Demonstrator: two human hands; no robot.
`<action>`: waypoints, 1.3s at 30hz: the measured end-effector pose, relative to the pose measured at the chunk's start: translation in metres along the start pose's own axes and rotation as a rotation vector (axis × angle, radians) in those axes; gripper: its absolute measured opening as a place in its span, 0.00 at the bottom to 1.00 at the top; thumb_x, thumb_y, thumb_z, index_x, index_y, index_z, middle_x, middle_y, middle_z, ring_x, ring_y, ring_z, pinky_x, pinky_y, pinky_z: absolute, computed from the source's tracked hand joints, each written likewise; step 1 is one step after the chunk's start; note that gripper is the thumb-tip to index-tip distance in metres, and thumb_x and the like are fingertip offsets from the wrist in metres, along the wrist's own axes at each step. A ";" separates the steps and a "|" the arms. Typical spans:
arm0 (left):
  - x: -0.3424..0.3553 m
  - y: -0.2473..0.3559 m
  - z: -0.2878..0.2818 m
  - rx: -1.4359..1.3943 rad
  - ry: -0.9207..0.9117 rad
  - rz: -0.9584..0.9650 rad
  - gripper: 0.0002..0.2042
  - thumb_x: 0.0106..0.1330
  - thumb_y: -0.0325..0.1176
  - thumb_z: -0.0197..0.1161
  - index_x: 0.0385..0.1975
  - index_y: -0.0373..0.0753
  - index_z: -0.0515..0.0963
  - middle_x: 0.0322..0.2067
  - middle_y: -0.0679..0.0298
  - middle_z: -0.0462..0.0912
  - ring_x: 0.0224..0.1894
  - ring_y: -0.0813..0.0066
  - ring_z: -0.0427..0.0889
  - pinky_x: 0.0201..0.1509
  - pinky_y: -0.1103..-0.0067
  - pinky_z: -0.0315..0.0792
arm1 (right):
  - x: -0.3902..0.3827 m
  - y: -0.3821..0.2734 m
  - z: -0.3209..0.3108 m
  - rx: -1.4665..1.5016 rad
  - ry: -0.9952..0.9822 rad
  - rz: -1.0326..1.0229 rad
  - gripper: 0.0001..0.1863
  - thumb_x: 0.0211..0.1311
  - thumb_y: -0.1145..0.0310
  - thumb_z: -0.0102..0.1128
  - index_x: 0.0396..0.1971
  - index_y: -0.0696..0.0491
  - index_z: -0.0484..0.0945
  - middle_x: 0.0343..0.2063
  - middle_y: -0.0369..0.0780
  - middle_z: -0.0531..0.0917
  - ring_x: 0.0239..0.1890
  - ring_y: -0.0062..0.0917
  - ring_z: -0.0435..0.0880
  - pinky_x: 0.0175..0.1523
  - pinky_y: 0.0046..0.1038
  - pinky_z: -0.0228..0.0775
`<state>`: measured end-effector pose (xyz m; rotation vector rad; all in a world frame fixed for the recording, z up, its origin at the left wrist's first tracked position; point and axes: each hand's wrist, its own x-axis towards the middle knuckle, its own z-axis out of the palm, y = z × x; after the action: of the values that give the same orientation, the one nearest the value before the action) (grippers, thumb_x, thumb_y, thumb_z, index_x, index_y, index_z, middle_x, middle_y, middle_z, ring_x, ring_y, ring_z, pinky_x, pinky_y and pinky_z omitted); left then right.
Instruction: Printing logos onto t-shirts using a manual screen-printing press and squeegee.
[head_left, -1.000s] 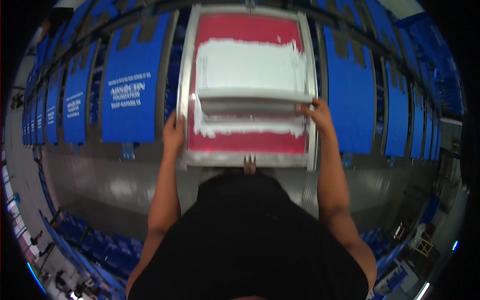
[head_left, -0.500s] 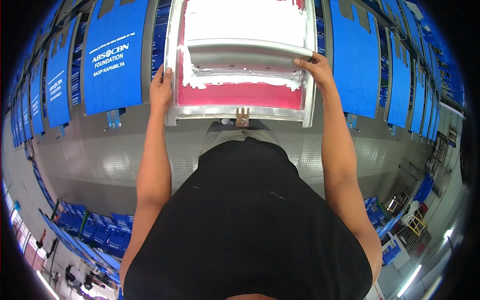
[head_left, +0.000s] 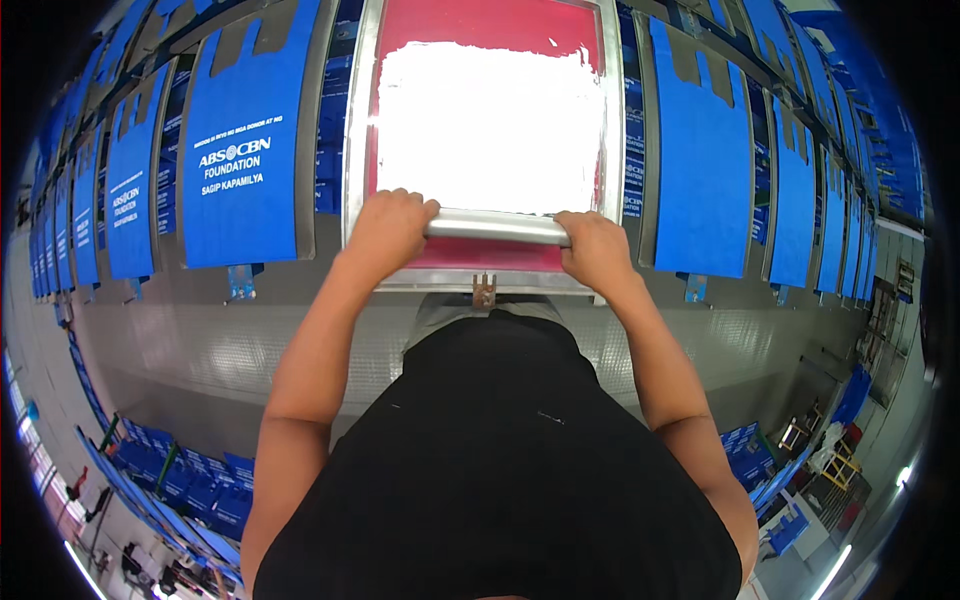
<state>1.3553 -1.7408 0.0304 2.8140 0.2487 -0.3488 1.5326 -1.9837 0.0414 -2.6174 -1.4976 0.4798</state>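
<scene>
Hands (head_left: 388, 228) (head_left: 594, 250) clasp squeegee (head_left: 497, 229) on screen (head_left: 490, 120).

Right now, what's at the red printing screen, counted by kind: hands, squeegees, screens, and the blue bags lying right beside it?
Hands gripping: 2, left hand and right hand
Squeegee: 1
Red printing screen: 1
Bags beside it: 2, printed blue bag and plain blue bag
Total: 6
</scene>
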 end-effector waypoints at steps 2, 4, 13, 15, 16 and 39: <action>0.021 -0.008 -0.028 -0.045 0.138 0.048 0.07 0.50 0.29 0.65 0.28 0.38 0.76 0.27 0.57 0.80 0.35 0.58 0.80 0.37 0.65 0.73 | 0.025 0.010 -0.026 0.040 -0.195 0.105 0.17 0.44 0.72 0.58 0.39 0.46 0.80 0.29 0.44 0.83 0.35 0.41 0.82 0.41 0.40 0.73; 0.049 -0.020 -0.053 -0.036 0.228 0.001 0.07 0.50 0.29 0.64 0.29 0.38 0.76 0.28 0.58 0.80 0.36 0.59 0.80 0.38 0.65 0.74 | 0.061 0.026 -0.044 0.020 -0.022 0.031 0.15 0.45 0.70 0.57 0.37 0.47 0.79 0.28 0.46 0.82 0.34 0.43 0.81 0.40 0.42 0.73; 0.112 -0.065 0.034 0.039 0.533 -0.065 0.16 0.46 0.25 0.63 0.38 0.37 0.74 0.33 0.56 0.75 0.39 0.56 0.75 0.47 0.66 0.71 | 0.149 0.052 0.033 -0.220 0.225 -0.173 0.14 0.50 0.77 0.52 0.39 0.54 0.73 0.35 0.43 0.77 0.41 0.37 0.77 0.44 0.37 0.69; 0.073 -0.045 0.032 -0.019 0.518 -0.042 0.17 0.43 0.25 0.64 0.37 0.37 0.74 0.32 0.57 0.74 0.37 0.58 0.75 0.45 0.67 0.70 | 0.108 0.036 0.030 -0.128 0.235 -0.194 0.15 0.46 0.79 0.53 0.38 0.55 0.73 0.34 0.44 0.77 0.41 0.38 0.77 0.44 0.38 0.68; 0.059 -0.029 0.025 -0.071 0.482 -0.007 0.17 0.42 0.25 0.65 0.36 0.37 0.74 0.31 0.58 0.74 0.37 0.58 0.74 0.44 0.67 0.70 | 0.086 0.039 0.024 -0.082 0.210 -0.160 0.15 0.44 0.79 0.54 0.36 0.55 0.74 0.32 0.45 0.78 0.39 0.39 0.77 0.43 0.38 0.68; 0.113 -0.058 -0.010 -0.039 0.312 -0.234 0.09 0.47 0.32 0.66 0.30 0.44 0.81 0.25 0.56 0.81 0.33 0.58 0.82 0.35 0.65 0.76 | 0.150 0.041 -0.015 -0.141 0.028 0.052 0.13 0.44 0.69 0.61 0.34 0.46 0.82 0.30 0.41 0.85 0.37 0.35 0.84 0.40 0.38 0.75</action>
<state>1.4536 -1.6679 -0.0051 2.7951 0.6482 0.0505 1.6412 -1.8759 0.0124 -2.7639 -1.5107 0.3526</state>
